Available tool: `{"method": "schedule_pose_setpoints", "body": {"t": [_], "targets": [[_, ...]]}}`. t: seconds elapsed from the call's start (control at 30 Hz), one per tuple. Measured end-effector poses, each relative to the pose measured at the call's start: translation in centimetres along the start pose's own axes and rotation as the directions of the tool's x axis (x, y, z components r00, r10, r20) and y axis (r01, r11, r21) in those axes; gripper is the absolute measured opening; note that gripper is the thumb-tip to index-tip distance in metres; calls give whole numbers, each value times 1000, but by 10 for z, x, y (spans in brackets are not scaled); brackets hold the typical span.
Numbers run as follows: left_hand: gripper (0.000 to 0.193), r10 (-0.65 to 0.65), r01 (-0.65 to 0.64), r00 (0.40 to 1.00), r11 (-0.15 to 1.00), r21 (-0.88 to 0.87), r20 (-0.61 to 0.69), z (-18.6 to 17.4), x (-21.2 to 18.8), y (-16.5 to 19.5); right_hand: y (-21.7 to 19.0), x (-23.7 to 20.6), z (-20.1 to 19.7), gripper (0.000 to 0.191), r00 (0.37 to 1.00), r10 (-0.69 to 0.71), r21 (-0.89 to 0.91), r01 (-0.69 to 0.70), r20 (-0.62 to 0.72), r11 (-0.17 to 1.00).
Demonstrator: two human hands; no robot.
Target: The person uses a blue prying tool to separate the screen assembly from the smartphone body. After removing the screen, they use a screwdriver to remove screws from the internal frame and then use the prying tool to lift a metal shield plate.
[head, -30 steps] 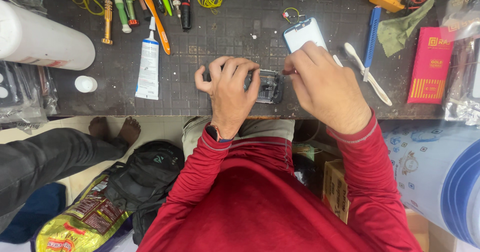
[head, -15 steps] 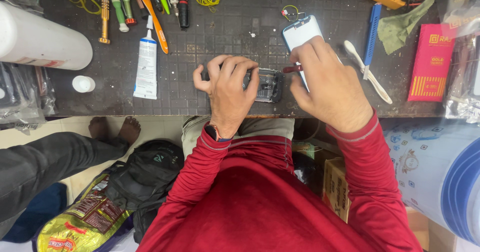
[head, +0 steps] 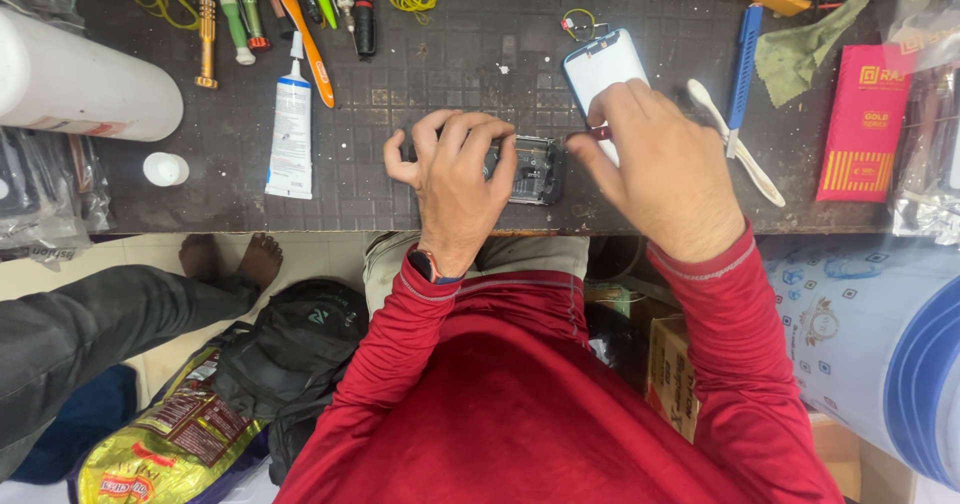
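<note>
The opened phone body [head: 535,169] lies flat on the dark work mat [head: 450,74], near the front edge of the bench, directly in front of the person. Its inner side faces up and shows metal parts. Its long axis runs left to right along the bench edge; which end is the top I cannot tell, because the left part is covered.

The left hand [head: 455,179] lies over the left part of the phone body, with fingers curled around it and pressing it down on the mat. The right hand [head: 665,169] is just beside the right end of the phone body. Its thumb and forefinger are pinched closed on a small tool with a red handle [head: 597,134], and the tool points toward the right end of the body. The tip itself is too small to see.

Behind the right hand, partly under its fingers, lies a white phone panel [head: 600,64], tilted a little. To the right are a white plastic pry tool [head: 735,154], a blue tool [head: 743,59], a green cloth [head: 810,44] and a pink box [head: 862,124]. To the left lie a white glue tube [head: 291,129] and a row of screwdrivers [head: 300,4].
</note>
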State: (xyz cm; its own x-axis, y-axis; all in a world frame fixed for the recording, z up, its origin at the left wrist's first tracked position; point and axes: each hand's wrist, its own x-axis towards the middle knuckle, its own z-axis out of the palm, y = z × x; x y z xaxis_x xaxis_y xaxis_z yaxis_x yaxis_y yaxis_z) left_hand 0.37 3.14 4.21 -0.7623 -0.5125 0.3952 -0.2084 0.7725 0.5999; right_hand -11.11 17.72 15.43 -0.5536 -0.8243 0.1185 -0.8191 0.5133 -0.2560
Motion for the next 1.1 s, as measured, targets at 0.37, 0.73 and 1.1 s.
{"method": "schedule_pose_setpoints", "body": {"t": [0.37, 0.73, 1.1], "targets": [[12, 27, -27, 1000, 999, 38, -7, 0, -1, 5, 17, -15, 15, 19, 991, 126, 464, -93, -41, 881], [16, 151, -146, 987, 986, -84, 61, 4, 0, 24, 47, -58, 63, 12, 909, 416, 958, -103, -19, 269], [11, 204, -186, 975, 966, -177, 89, 33, 13, 49, 69, -95, 60, 22, 696, 706, 991, 75, -131, 110]]}}
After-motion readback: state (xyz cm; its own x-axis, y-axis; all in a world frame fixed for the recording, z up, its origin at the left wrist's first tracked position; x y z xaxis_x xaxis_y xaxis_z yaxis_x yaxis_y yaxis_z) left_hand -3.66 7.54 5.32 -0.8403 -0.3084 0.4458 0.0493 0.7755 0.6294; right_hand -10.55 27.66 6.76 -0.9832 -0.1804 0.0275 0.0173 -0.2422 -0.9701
